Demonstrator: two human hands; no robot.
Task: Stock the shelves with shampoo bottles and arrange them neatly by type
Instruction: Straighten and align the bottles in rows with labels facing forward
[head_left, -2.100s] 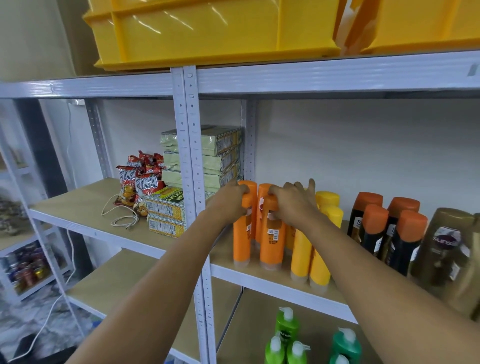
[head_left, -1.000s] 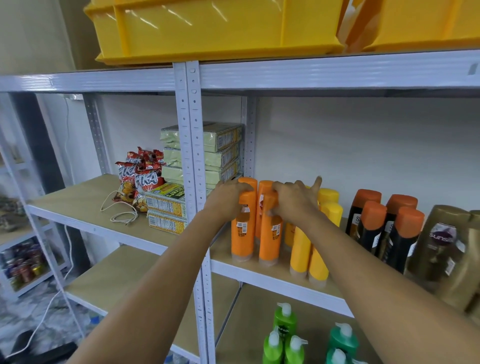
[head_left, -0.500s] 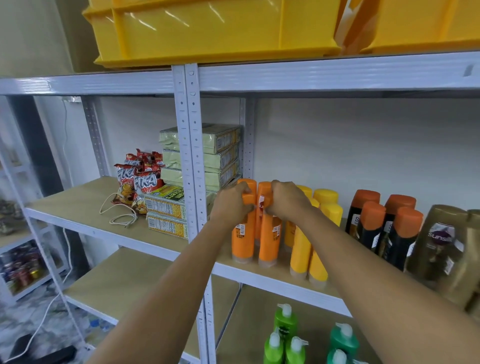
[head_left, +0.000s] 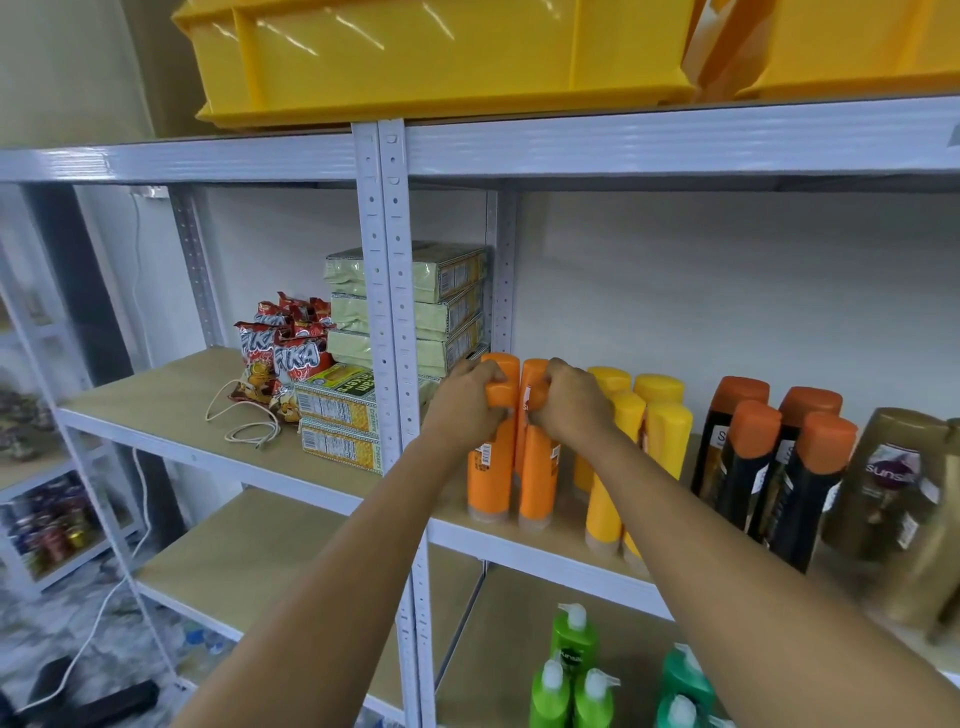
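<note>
We have our left hand (head_left: 470, 397) curled round the top of the front-left orange bottle (head_left: 488, 467) and our right hand (head_left: 569, 402) clamped on the top of its neighbour (head_left: 537, 473), both bottles standing upright on the middle shelf (head_left: 545, 545) just right of the grey upright post (head_left: 387, 312); two more orange ones stand close behind them; beside them the yellow bottles (head_left: 654, 441) make their own cluster, then the dark bottles with orange caps (head_left: 769, 467), then the gold bottles (head_left: 898, 499) at the far right; so the sorting by type looks largely done on this shelf, and we judge what is left is squaring the orange pair into line; the green pump bottles (head_left: 569, 670) stand on the shelf below; whether more stock waits elsewhere we cannot tell; as for writing, the gold label reads "sunsil", cut off at its edge; the red snack bags (head_left: 283, 353) show "FIKA"; the yellow boxes (head_left: 340, 410) read "Crackers"; the labels on the orange bottles are too small to read.
</note>
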